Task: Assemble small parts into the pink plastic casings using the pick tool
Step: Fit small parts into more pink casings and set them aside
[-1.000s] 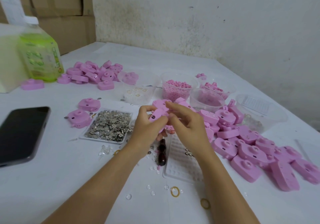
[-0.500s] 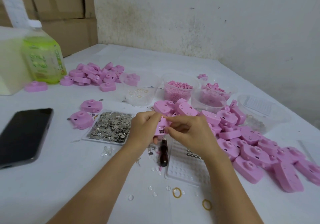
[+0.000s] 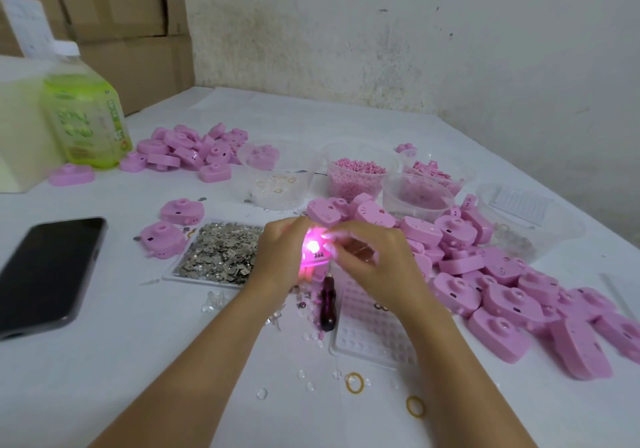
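Observation:
My left hand [image 3: 282,253] and my right hand [image 3: 374,260] hold one pink plastic casing [image 3: 317,252] between them just above the table's middle. The casing glows bright pink from inside. Fingers of both hands curl round it, and my right fingertips pinch its top edge. The dark purple pick tool [image 3: 328,305] lies on the table under my hands, untouched. A tray of small silver metal parts [image 3: 221,252] sits to the left of my left hand. Many pink casings [image 3: 502,292] are heaped to the right.
A black phone [image 3: 48,271] lies at the left. A green bottle [image 3: 86,115] and more casings [image 3: 194,148] stand at the back left. Clear tubs [image 3: 356,174] of pink bits are behind my hands. A clear blister tray [image 3: 370,333], yellow rings [image 3: 354,382] and clear lenses lie in front.
The casing between my hands now glows pink; before it was unlit. My hands came slightly lower and closer together, and the head camera shifted a little.

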